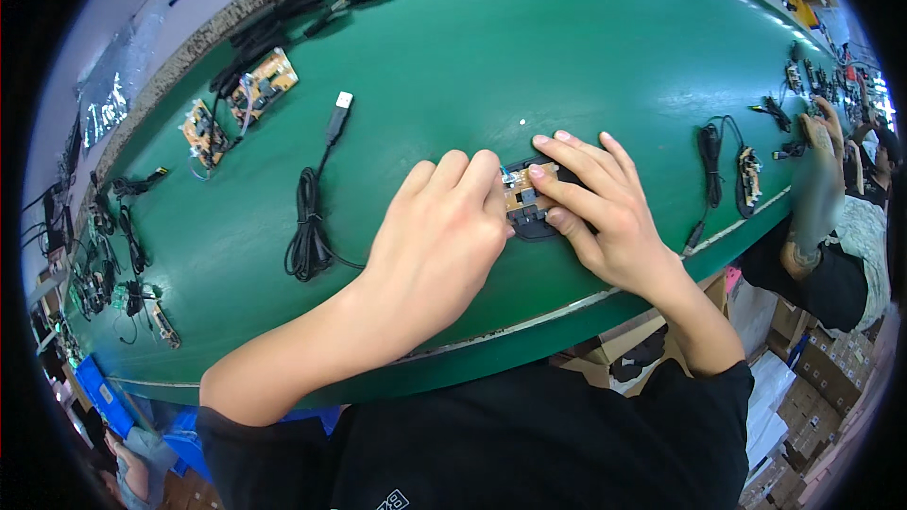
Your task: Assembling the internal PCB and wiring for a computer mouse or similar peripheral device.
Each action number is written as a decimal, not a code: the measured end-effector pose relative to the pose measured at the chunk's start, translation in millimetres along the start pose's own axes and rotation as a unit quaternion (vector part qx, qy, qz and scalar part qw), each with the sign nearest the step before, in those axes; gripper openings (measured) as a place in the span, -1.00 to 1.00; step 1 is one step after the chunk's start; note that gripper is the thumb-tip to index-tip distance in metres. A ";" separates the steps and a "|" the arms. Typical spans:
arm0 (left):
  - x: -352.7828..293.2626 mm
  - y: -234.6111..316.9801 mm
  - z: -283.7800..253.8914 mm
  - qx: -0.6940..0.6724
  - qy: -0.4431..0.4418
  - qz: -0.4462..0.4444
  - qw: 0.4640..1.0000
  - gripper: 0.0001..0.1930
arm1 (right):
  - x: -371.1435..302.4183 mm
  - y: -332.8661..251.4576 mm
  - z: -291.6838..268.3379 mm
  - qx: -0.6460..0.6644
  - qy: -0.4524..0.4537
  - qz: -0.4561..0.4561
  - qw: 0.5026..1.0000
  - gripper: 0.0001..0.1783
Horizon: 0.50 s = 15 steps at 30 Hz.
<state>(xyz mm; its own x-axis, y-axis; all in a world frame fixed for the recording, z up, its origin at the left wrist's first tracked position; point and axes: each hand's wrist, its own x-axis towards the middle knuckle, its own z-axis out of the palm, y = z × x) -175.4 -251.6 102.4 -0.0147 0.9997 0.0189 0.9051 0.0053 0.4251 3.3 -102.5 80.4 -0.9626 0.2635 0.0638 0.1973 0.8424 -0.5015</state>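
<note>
From where I stand, the black rounded plastic shell lies on the green tabletop, with a tan circuit board carrying black block-shaped parts over it, between the person's hands. The left hand is bent over the shell's left side, fingers curled in; their tips are mostly hidden, so I can't tell what they pinch. The right hand spreads its fingers loosely over the shell's right side, the index tip on the board and the thumb low at its right edge, bracing rather than wrapping.

I'd judge board and shell light and stiff, the shell rather slick, the board's soldered parts easily bent. Best hold: the shell by its outer rim, the board by bare edges. Left of the shell lies a bundled black cable, probably limp and springy; whether it joins the board is hidden.
</note>
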 end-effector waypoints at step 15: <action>-10.6 -9.4 20.3 -0.028 0.064 -0.015 0.997 -0.61 | 24.6 13.1 3.9 0.219 0.034 0.109 0.969 -0.74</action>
<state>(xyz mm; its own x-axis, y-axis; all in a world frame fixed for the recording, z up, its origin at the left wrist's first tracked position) -175.1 -261.8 79.8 -0.0977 0.9881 0.1188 0.8782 0.0294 0.4775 -18.5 -86.9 72.0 -0.8891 0.4564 -0.0352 0.2829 0.4873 -0.8261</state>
